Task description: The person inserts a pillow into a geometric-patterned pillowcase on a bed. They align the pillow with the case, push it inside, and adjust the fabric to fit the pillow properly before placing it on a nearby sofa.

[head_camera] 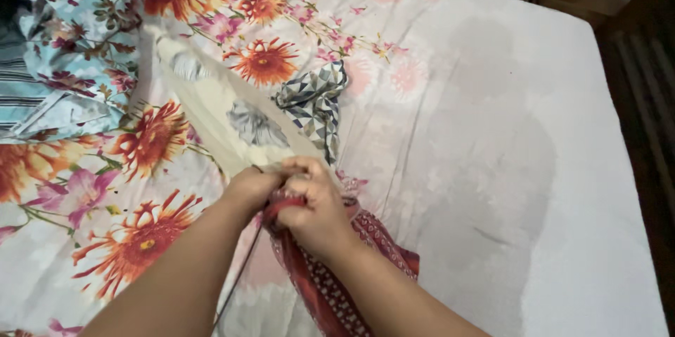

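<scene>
Low on the bed (492, 168), left hand (252, 189) and right hand (316, 214) meet, fingers clenched tight on bunched red cloth (330, 281); gathering step, I'd judge, with patterned scarf (314, 101) lying just beyond.

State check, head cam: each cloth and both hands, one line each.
Red patterned cloth: bunched, gripped by both hands.
Left hand: closed on the red cloth.
Right hand: closed on the red cloth.
Blue-and-white triangle cloth: crumpled, lying loose on the bed.
Floral sheet: spread, wrinkled.
Blue floral fabric: heaped at the corner.
</scene>
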